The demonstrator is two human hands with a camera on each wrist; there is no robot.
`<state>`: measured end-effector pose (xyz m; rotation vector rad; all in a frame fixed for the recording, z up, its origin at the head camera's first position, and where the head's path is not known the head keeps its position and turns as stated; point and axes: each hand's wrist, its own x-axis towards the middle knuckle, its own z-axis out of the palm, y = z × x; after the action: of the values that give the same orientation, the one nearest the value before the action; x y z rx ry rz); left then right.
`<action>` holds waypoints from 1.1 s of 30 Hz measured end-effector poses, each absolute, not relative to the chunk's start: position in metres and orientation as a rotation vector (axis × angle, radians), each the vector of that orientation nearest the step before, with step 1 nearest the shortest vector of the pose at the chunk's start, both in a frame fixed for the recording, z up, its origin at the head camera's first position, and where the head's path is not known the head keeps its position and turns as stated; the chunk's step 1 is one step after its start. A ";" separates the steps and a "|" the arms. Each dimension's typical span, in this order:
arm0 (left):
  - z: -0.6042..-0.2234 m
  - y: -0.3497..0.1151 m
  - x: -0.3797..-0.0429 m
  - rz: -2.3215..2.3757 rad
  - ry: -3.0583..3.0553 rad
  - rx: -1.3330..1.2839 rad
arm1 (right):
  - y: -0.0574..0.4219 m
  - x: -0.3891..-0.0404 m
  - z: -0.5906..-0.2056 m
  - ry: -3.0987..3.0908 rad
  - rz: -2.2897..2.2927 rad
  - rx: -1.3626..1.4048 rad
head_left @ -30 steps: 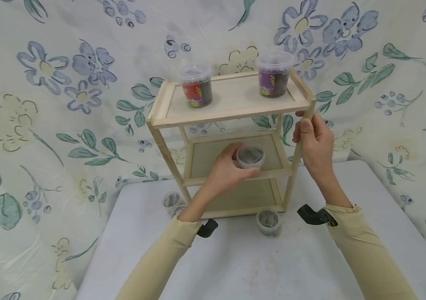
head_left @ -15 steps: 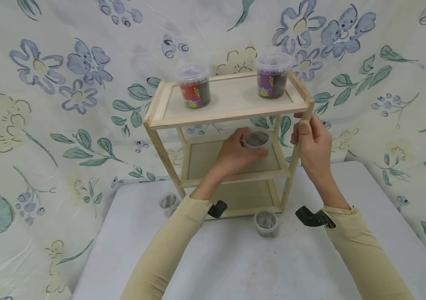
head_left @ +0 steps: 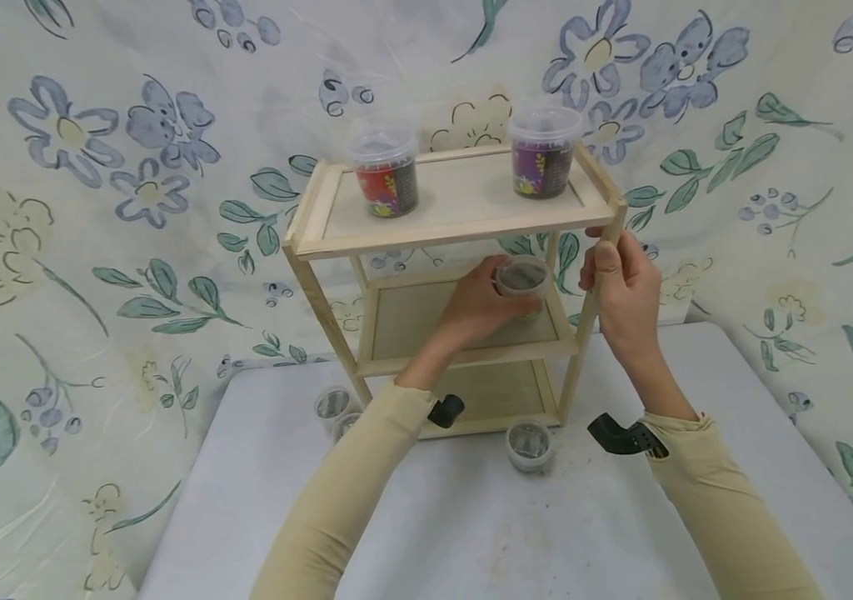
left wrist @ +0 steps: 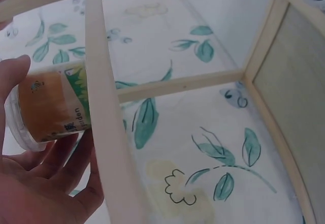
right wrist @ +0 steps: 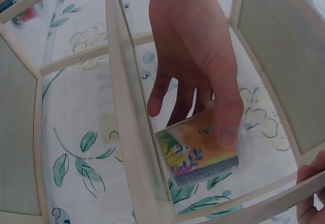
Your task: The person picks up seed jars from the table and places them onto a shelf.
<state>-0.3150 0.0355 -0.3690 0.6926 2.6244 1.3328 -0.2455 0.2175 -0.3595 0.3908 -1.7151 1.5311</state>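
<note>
My left hand [head_left: 475, 304] grips a small clear plastic tub [head_left: 524, 277] at the right side of the middle shelf [head_left: 411, 317]. Its thumb and fingers curve round the sides. An orange label with a printed garden picture shows on this tub in the right wrist view, where its base lies right at the shelf panel. With my right hand [head_left: 627, 292] I hold the front right post of the three-tier wooden shelf unit [head_left: 464, 242], just below the top. Two lidded tubs stand on the top tier: a red-labelled tub [head_left: 387, 187] at left and a purple-labelled tub [head_left: 542, 167] at right.
The bottom tier [head_left: 494, 392] sits near the white table [head_left: 426, 517]. One tub [head_left: 529, 450] stands before the unit's right front corner. Another tub [head_left: 332, 404] and a partly hidden one are by the left front post. A floral sheet [head_left: 97, 275] hangs behind.
My left hand has carried the orange-labelled tub to the right and farther back over the middle shelf. My right hand stays on the post. The head view has shifted slightly.
</note>
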 end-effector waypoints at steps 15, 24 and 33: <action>-0.379 0.042 -0.315 1.190 2.689 0.723 | 0.217 -0.242 -0.361 -1.713 1.533 0.379; -0.386 0.041 -0.314 1.229 2.686 0.752 | 0.216 -0.241 -0.360 -1.705 1.543 0.377; -0.383 0.042 -0.317 1.222 2.681 0.751 | 0.216 -0.245 -0.357 -1.693 1.561 0.380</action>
<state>-0.3166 0.0425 -0.3829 0.7513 2.6811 1.2223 -0.2449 0.2164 -0.3570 0.3803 -1.6930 1.5605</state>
